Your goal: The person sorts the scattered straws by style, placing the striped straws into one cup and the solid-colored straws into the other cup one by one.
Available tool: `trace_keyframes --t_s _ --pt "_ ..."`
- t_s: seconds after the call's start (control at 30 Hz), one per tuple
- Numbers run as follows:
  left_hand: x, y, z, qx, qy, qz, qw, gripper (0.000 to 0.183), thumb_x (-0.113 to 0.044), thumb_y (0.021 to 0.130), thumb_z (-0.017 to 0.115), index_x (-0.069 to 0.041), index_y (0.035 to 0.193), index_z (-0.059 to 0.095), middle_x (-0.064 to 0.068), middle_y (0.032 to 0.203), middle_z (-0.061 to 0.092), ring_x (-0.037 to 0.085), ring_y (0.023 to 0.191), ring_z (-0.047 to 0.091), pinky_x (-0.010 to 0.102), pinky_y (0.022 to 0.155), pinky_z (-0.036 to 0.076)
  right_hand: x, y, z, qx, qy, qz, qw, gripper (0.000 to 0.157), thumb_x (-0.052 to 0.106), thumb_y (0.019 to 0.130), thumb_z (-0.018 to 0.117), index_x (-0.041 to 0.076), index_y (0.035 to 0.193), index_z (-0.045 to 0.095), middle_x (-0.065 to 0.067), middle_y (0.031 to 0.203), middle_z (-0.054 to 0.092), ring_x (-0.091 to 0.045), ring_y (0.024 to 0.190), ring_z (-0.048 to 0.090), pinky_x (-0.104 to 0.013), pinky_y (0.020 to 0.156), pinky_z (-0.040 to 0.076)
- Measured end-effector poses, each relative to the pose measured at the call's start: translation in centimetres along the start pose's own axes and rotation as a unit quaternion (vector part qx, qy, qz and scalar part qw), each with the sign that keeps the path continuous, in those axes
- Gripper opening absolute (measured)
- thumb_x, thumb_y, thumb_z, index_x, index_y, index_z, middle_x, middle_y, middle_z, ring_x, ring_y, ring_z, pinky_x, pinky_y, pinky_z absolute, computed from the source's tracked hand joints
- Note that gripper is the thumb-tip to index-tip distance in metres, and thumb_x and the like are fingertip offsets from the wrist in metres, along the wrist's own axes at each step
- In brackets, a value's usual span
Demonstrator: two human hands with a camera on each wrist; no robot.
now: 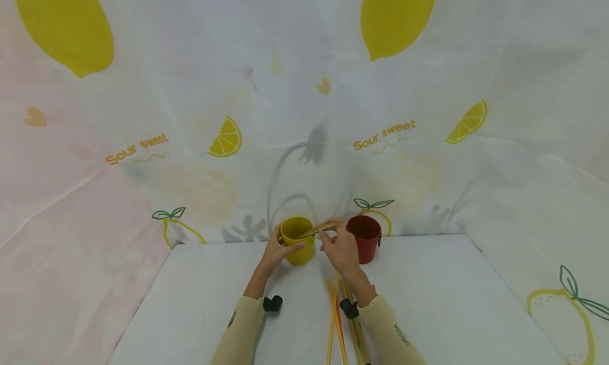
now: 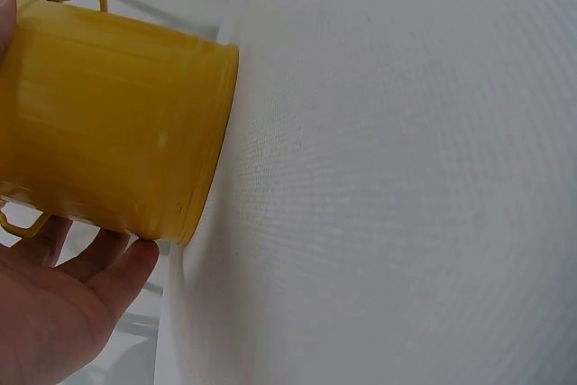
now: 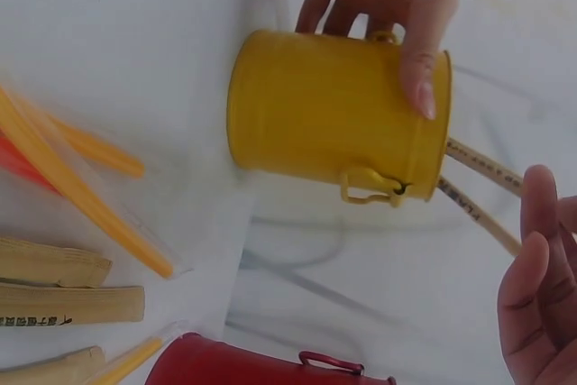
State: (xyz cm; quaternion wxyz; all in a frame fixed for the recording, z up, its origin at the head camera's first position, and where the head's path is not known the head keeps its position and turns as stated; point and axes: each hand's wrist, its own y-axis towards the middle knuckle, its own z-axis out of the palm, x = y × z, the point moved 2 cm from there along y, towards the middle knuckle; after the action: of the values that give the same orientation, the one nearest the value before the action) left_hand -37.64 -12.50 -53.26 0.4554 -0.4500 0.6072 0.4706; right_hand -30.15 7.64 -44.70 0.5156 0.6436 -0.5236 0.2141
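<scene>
A small yellow bucket (image 1: pixel 301 253) stands upright at the back of the table, its metal loops visible on the sides. My left hand (image 1: pixel 278 250) grips it, with the thumb at the rim and the fingers round the far side. From the right, my right hand (image 1: pixel 342 247) holds slim brown paper-wrapped sticks (image 3: pixel 484 167) at their outer ends. Black lettering is printed on the wrappers. Their other ends dip into the bucket's mouth, where the inside hides them.
Just right of my right hand stands a red bucket (image 1: pixel 367 243). Nearer me lie orange straws (image 1: pixel 331 317) in clear sleeves, a red straw among them, and more brown paper-wrapped sticks (image 1: pixel 356 330), partly under my right forearm. A lemon-printed cloth (image 1: pixel 295 111) hangs behind the white table (image 1: pixel 209 296).
</scene>
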Motion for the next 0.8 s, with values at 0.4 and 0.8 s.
trace_keyframes --t_s 0.4,0.8 --pt "-0.8 -0.4 0.1 0.019 0.002 -0.007 0.9998 0.089 -0.019 0.081 0.084 -0.009 0.152 0.031 0.015 0.146 0.043 0.036 0.132 0.042 0.056 0.110 0.030 -0.6 0.7 1.7 0.032 -0.018 -0.002 0.999 0.017 0.011 0.093 0.069 0.011 0.108 0.061 -0.004 0.102 0.071 -0.012 0.057 0.065 -0.027 0.044 0.046" --pt "-4.2 -2.0 0.0 0.029 0.011 -0.002 0.9995 0.085 -0.016 0.084 0.080 -0.002 0.151 0.030 0.023 0.144 0.043 0.041 0.132 0.042 0.056 0.108 0.034 -1.0 1.0 3.1 0.054 -0.030 0.004 0.998 0.020 0.012 0.093 0.069 0.008 0.110 0.059 -0.010 0.105 0.071 -0.009 0.056 0.065 -0.026 0.047 0.049"
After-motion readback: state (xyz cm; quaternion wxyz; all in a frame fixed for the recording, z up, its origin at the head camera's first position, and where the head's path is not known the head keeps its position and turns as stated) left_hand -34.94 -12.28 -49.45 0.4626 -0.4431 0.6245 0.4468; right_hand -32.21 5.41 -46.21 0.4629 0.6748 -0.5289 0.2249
